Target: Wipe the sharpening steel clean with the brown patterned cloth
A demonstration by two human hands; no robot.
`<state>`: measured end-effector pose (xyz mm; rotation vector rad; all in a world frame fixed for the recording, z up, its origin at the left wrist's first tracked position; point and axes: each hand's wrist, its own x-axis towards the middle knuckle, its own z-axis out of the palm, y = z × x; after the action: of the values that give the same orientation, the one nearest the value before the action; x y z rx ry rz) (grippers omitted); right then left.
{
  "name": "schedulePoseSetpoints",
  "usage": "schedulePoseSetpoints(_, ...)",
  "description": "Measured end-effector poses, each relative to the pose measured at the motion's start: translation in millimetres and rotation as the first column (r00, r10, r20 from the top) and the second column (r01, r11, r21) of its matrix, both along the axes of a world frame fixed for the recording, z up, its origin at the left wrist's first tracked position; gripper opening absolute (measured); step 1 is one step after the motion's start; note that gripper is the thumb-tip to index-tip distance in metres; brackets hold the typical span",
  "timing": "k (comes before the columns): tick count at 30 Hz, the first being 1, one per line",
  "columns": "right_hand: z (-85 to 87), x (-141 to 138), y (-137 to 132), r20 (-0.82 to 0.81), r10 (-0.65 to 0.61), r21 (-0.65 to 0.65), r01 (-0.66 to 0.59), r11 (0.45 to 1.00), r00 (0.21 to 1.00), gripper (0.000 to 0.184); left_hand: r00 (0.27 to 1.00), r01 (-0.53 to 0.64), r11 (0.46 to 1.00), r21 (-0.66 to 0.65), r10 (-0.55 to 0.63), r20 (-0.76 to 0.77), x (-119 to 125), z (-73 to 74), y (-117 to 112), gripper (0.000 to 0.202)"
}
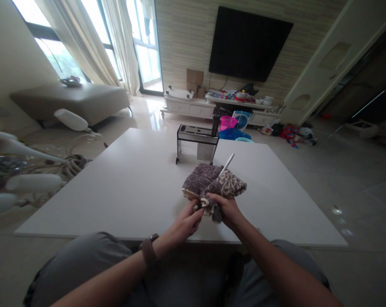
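Observation:
My right hand (pixel 227 209) is closed around a bunched brown-and-cream patterned towel (pixel 201 177), thumb on top, just above the front of the white table (pixel 142 183). A slim silvery blade-like piece (pixel 227 164) sticks up at a slant out of the towel's folds; its lower end is hidden in the cloth. From the left, my left hand (pixel 189 219), a watch on its wrist, pinches the towel's lower edge. Beyond the towel stands a black-framed stand (pixel 197 131) with slots in its top, and a dark upright handle (pixel 216 123) rises at its right end.
White lamp shades (pixel 71 119) and coiled cables crowd the floor at left, near a grey ottoman (pixel 71 100). Behind the table are a pink basket (pixel 228 123), a blue bag (pixel 233 134) and a low white cabinet (pixel 189 107). A television (pixel 249 42) hangs on the wall.

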<state>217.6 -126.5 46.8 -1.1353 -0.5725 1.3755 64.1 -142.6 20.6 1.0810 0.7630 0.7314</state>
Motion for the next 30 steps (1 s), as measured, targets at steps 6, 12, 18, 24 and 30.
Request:
schedulePoseSetpoints(6, 17.2, 34, 22, 0.015, -0.147, 0.048, 0.146, 0.988, 0.989, 0.023, 0.984, 0.085, 0.994, 0.069, -0.074, -0.159, -6, 13.5, 3, 0.047)
schedulePoseSetpoints(12, 33.9, 89, 44, -0.050, -0.271, 0.132, 0.275, 0.952, 0.961, 0.015, 0.954, 0.183, 0.974, 0.136, -0.143, -0.262, -15, 19.7, 8, 0.044)
schedulePoseSetpoints(18, 37.9, 91, 40, -0.142, -0.285, 0.152, 0.306, 0.940, 0.948, 0.015, 0.959, 0.071, 0.965, 0.251, 0.003, -0.283, -16, 12.3, 8, 0.031)
schedulePoseSetpoints(24, 22.8, 30, 13, -0.107, -0.141, 0.021, 0.144, 0.989, 0.984, 0.024, 0.987, -0.033, 0.973, 0.228, 0.069, -0.148, -11, 3.1, 10, 0.024)
schedulePoseSetpoints(30, -6.4, -7, -12, 0.049, 0.028, 0.018, -0.029, 0.999, 0.998, 0.032, 0.989, -0.029, 0.976, 0.218, 0.059, -0.135, -7, -10.6, 6, 0.027)
